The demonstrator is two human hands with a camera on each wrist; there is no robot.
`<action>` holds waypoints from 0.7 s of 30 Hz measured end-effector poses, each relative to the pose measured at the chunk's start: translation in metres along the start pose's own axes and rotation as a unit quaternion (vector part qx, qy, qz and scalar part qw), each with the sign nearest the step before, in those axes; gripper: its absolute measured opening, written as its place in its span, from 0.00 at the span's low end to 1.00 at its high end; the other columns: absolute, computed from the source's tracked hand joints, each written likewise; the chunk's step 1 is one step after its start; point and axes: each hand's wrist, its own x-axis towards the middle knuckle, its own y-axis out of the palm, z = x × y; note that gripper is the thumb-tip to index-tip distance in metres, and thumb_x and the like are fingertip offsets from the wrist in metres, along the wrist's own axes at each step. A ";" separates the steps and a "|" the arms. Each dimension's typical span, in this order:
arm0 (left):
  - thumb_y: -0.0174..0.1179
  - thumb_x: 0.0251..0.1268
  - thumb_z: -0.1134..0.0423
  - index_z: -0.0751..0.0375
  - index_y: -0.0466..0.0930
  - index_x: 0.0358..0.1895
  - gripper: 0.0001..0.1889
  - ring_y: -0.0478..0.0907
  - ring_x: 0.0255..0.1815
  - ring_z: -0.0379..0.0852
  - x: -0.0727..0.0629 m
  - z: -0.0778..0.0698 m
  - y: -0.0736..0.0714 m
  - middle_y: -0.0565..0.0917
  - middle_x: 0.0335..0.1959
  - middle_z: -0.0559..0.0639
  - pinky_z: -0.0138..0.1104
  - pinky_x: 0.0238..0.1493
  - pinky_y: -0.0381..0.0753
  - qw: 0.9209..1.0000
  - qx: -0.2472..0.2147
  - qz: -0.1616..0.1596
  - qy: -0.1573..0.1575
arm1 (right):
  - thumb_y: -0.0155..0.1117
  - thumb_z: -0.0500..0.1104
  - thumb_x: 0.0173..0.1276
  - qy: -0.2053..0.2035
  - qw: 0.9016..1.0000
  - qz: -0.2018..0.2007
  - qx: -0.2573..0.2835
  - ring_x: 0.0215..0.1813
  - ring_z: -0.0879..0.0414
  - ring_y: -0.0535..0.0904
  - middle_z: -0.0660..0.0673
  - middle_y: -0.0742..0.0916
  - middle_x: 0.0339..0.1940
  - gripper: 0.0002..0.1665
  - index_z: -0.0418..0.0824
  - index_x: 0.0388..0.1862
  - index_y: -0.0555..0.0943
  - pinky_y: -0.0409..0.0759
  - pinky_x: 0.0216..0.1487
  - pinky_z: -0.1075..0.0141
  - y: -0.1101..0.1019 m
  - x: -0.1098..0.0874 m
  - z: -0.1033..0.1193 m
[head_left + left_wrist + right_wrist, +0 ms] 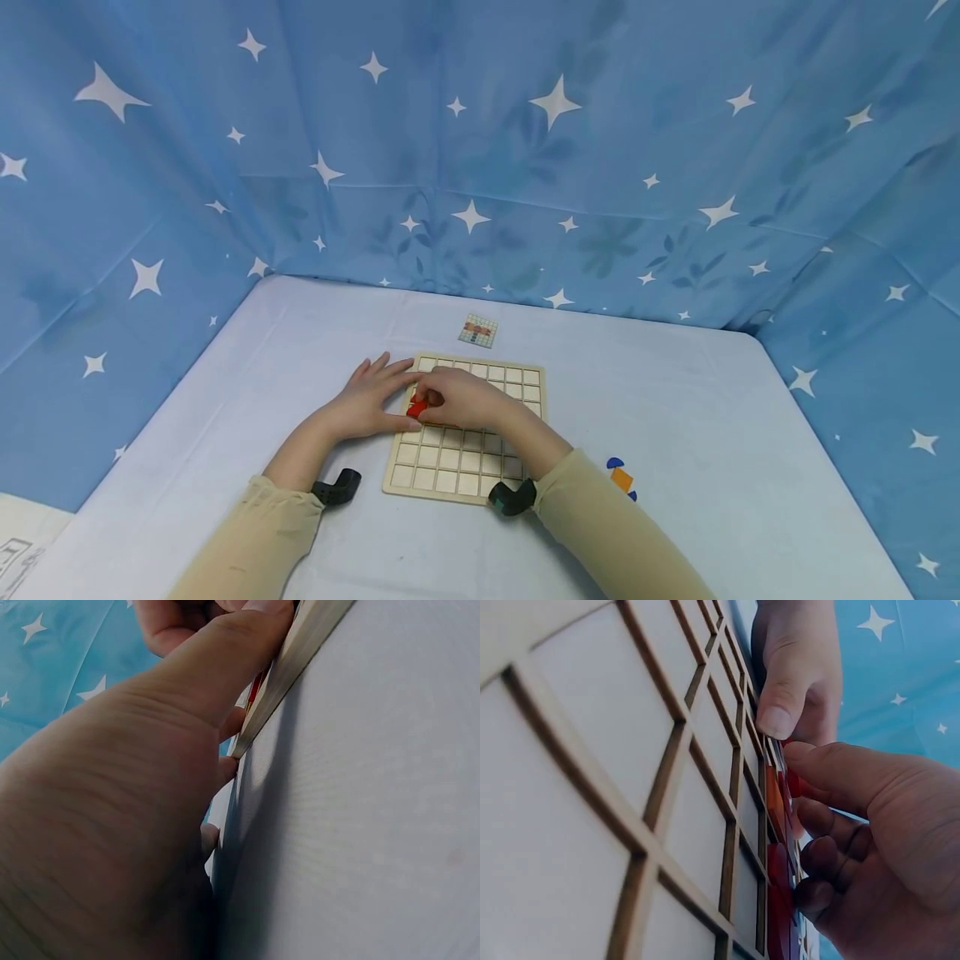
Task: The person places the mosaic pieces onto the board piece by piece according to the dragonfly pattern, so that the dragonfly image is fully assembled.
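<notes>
A pale wooden grid board point(450, 460) lies on the white-covered table. My left hand point(367, 406) spreads its fingers along the board's left edge, its thumb on the frame near a red piece point(416, 409). Over the left half of the board, my right hand point(461, 400) pinches that small red piece between thumb and fingers, low over the cells. The right wrist view shows an orange piece point(774, 795) and more red pieces point(780, 915) set in the grid under this hand. Its palm and fingers hide part of these in the head view.
Behind the board lies a small pattern card point(477, 331) printed with a grid picture. To the right are a loose blue half-round piece point(615, 462), an orange square point(622, 479) and another blue piece point(632, 496), partly behind the right sleeve. A blue starry curtain point(495, 150) borders the table.
</notes>
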 end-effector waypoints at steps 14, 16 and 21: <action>0.58 0.61 0.31 0.45 0.67 0.73 0.40 0.41 0.82 0.65 0.001 0.000 0.000 0.58 0.79 0.50 0.62 0.78 0.35 1.000 0.006 0.000 -0.001 | 0.63 0.58 0.70 -0.009 1.000 -0.002 -0.023 0.36 0.64 0.75 0.56 0.80 0.37 0.16 0.50 0.48 0.82 0.76 0.40 0.71 0.005 0.001 -0.001; 0.57 0.63 0.31 0.45 0.67 0.73 0.38 0.41 0.82 0.65 0.001 0.001 0.000 0.58 0.79 0.50 0.62 0.77 0.35 1.000 0.008 -0.001 0.002 | 0.64 0.56 0.70 -0.008 1.000 0.000 -0.014 0.36 0.65 0.75 0.56 0.81 0.37 0.15 0.51 0.49 0.82 0.76 0.40 0.71 0.003 0.000 -0.002; 0.57 0.66 0.36 0.44 0.67 0.73 0.35 0.42 0.81 0.65 0.000 0.001 0.000 0.59 0.79 0.51 0.62 0.78 0.36 1.000 0.011 0.000 0.003 | 0.65 0.49 0.70 0.000 1.000 0.005 0.015 0.37 0.65 0.76 0.57 0.82 0.38 0.12 0.53 0.50 0.82 0.77 0.42 0.70 -0.003 -0.004 -0.003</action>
